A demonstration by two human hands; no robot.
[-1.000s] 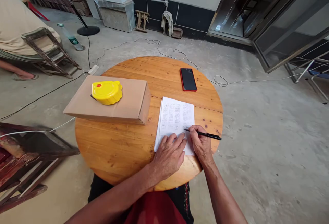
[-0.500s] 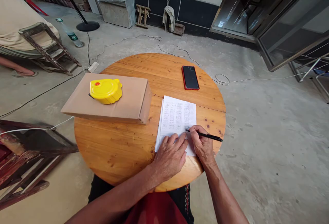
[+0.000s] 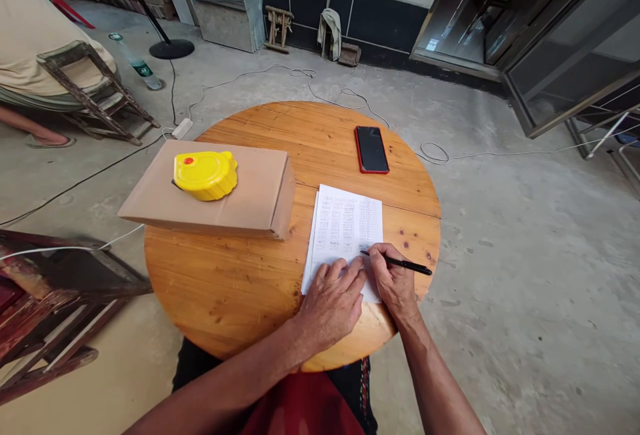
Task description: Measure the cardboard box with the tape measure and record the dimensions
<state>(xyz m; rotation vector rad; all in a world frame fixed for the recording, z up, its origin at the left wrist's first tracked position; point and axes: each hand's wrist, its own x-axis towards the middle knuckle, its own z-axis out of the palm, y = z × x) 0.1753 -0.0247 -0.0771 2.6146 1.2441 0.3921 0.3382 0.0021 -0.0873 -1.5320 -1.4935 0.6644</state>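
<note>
A black pen (image 3: 407, 264) is pinched in my right hand (image 3: 395, 282), its tip down at the lower right of the written columns. Under it lies a small stack of white paper (image 3: 345, 218) covered in rows of handwriting too small to read. My left hand (image 3: 334, 298) rests open on the lower part of the sheets, fingers stretched forward close to the pen tip. Both hands are near the front edge of the round wooden table (image 3: 225, 288).
A cardboard box (image 3: 250, 188) with a yellow tape-measure-shaped case (image 3: 206, 175) on top stands at the table's left. A phone with a red edge (image 3: 372, 149) lies beyond the paper. Wooden chairs (image 3: 95, 88), a bottle (image 3: 145, 74) and cables are on the floor. A person sits far left.
The view has shifted very slightly. Both hands, the pen and the paper look nearly the same as before.
</note>
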